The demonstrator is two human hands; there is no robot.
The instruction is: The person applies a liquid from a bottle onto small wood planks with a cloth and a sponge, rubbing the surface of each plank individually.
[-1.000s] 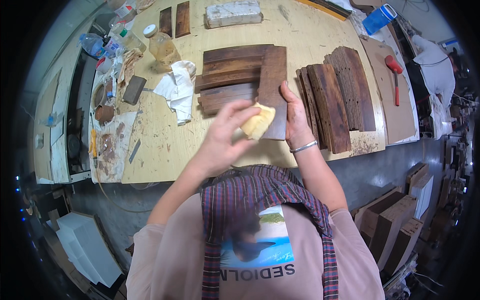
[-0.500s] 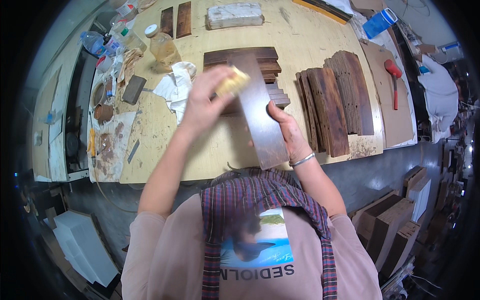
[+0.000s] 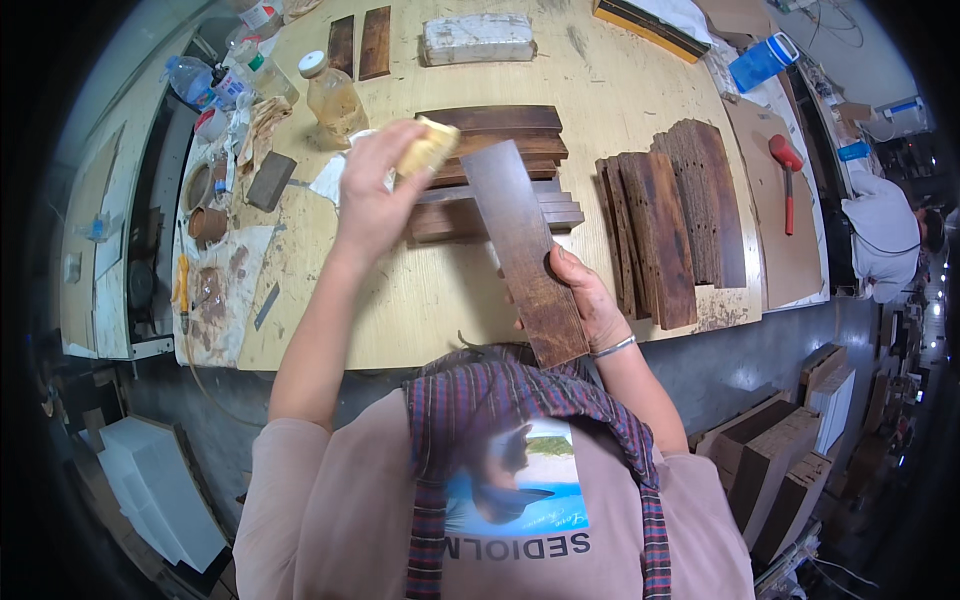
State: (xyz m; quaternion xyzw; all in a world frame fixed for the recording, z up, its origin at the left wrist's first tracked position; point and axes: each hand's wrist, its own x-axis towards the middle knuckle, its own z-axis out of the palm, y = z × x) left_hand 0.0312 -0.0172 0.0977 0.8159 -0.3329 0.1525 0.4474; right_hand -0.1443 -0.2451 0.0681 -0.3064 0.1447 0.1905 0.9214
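My left hand grips a pale yellow sponge just left of the far end of a dark brown wooden board. The sponge is apart from the board. My right hand holds that board by its near right edge, thumb on top and fingers underneath. The board is raised above the table and slants toward me, its far half shiny with reflected light. Behind it lies a stack of dark wooden boards, partly hidden by the held one. A white cloth is half covered by my left hand.
More brown boards stand together at the right. At the left are a jar of amber liquid, a dark block and several bottles. A white wrapped block lies at the back; a red mallet rests far right.
My left hand and the sponge have moved left, off the board's face. My right hand has brought the board slightly nearer me and tilted it, so its near half looks darker.
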